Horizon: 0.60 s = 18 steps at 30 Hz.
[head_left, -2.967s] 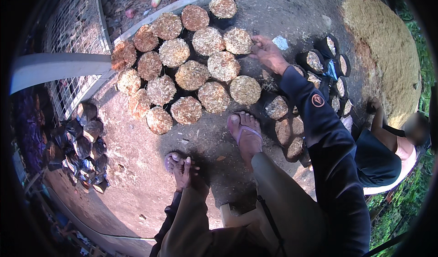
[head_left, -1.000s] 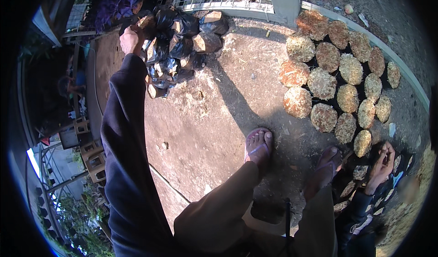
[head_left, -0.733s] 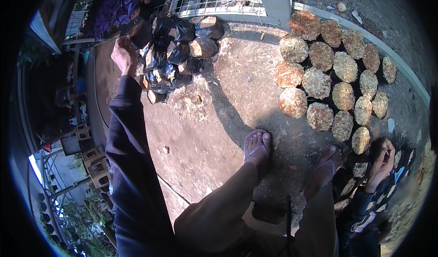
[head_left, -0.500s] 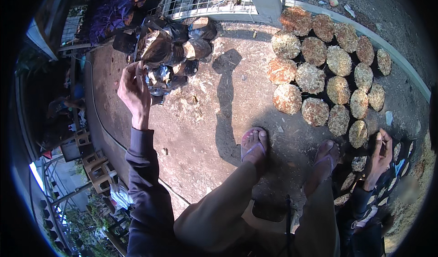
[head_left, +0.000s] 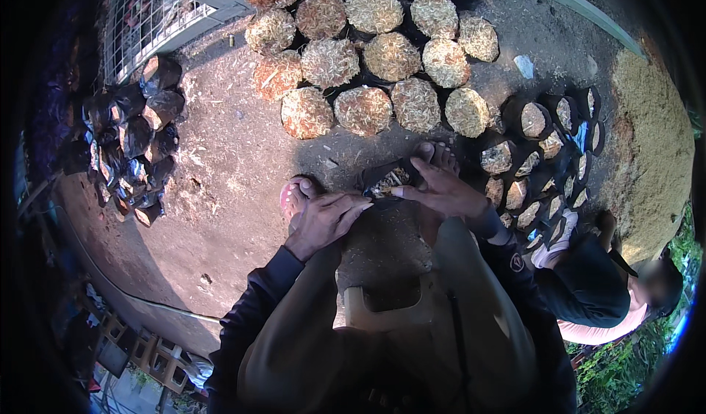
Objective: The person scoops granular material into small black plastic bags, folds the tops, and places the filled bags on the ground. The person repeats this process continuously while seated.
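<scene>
Between my feet stands a black plastic planting bag (head_left: 388, 184) with wood shavings showing in its mouth. My left hand (head_left: 329, 220) is at the near left side of the rim, fingers close together and touching the plastic. On the other side, my right hand (head_left: 447, 191) has its thumb at the mouth and its fingers over the outer side. Both hands appear to pinch the rim, though the fingertips are partly hidden. Just beyond my feet, filled bags topped with shavings (head_left: 363, 110) stand in close rows.
A heap of black bags (head_left: 136, 138) lies at the left. More filled black bags (head_left: 532, 120) stand at the right, beside a person in dark clothes (head_left: 588, 282) and a sawdust mound (head_left: 647, 149). A low stool (head_left: 390, 318) shows between my legs. Hollow blocks (head_left: 158, 355) lie lower left.
My view has swung to the right. My left hand has left the bag heap and my right hand the bags at the right; both are now at a bag between my feet.
</scene>
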### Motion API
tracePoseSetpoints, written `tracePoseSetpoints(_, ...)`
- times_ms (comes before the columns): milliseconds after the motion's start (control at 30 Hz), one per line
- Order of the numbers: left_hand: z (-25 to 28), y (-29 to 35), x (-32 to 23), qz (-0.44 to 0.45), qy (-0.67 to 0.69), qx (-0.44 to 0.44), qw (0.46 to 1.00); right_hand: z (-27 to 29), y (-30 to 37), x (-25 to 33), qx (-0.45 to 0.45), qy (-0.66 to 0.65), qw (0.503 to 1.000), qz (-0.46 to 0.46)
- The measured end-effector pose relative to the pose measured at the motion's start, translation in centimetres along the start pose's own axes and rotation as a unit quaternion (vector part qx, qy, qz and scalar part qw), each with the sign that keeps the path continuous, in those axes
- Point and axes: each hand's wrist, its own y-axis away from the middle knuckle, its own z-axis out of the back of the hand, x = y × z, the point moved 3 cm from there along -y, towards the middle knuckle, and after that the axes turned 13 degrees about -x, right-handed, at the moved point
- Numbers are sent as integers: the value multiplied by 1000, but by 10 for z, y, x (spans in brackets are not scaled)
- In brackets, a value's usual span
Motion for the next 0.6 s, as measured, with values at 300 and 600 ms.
tracePoseSetpoints(300, -32, 2, 28, 84, 20, 27, 996, -51, -13, -60, -136, -49, 989, 20)
tracePoseSetpoints(600, -36, 3, 25, 141, -47, -41, 988, -44, -7, -41, -224, 121, 967, 12)
